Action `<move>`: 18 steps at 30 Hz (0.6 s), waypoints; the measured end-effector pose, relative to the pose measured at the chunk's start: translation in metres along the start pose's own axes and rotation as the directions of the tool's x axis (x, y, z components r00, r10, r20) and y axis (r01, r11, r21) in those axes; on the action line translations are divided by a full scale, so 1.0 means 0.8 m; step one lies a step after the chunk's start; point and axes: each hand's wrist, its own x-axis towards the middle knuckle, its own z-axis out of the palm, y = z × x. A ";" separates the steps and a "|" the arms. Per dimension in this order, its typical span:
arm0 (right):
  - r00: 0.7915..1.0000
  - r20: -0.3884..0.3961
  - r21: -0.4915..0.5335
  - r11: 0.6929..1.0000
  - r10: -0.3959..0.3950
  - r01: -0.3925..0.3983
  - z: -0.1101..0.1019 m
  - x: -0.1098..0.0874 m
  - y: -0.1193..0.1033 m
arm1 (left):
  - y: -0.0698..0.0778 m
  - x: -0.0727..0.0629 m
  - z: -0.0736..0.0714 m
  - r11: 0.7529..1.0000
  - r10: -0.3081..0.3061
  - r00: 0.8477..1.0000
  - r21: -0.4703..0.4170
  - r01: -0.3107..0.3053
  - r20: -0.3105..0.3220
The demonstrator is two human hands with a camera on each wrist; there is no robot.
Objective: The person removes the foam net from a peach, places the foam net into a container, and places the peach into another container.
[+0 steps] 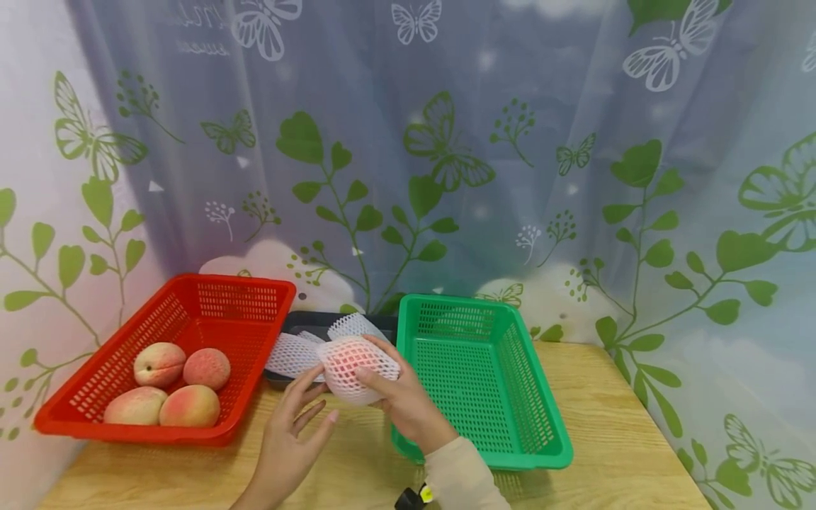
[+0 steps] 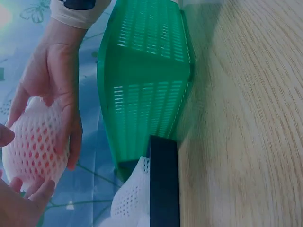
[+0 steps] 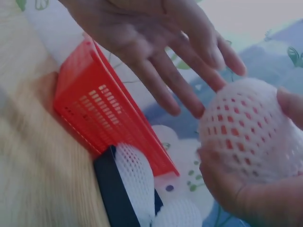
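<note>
A peach in a white foam net sleeve (image 1: 358,368) is held up over the table, its pink skin showing through the mesh. My right hand (image 1: 408,404) grips it from the right, thumb across the front and fingers behind, as the left wrist view also shows. On its left side, my left hand (image 1: 290,425) has its fingers spread and fairly straight, with fingertips at the netting. Behind the hands, loose white foam nets (image 1: 295,354) lie in a black tray (image 1: 312,320), partly hidden by the wrapped peach.
At the left stands a red basket (image 1: 245,283) with several bare peaches (image 1: 190,406) in it. A green basket (image 1: 564,453) stands at the right, beside the black tray. A patterned curtain (image 1: 408,142) hangs behind the wooden table (image 1: 605,425). A small black object (image 1: 409,499) is at the front.
</note>
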 end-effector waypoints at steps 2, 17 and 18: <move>0.999 0.034 0.008 1.000 0.001 -0.001 -0.007 -0.002 -0.004 | 0.002 0.001 -0.001 0.999 0.036 0.999 0.010 -0.036 0.013; 0.957 0.285 0.073 0.997 -0.049 0.029 -0.049 -0.019 -0.023 | 0.012 0.035 -0.031 0.995 0.089 0.995 0.049 -0.087 -0.037; 0.956 0.291 0.079 0.997 -0.046 0.024 -0.051 -0.020 -0.023 | 0.013 0.035 -0.030 0.996 0.078 0.996 0.049 -0.077 -0.029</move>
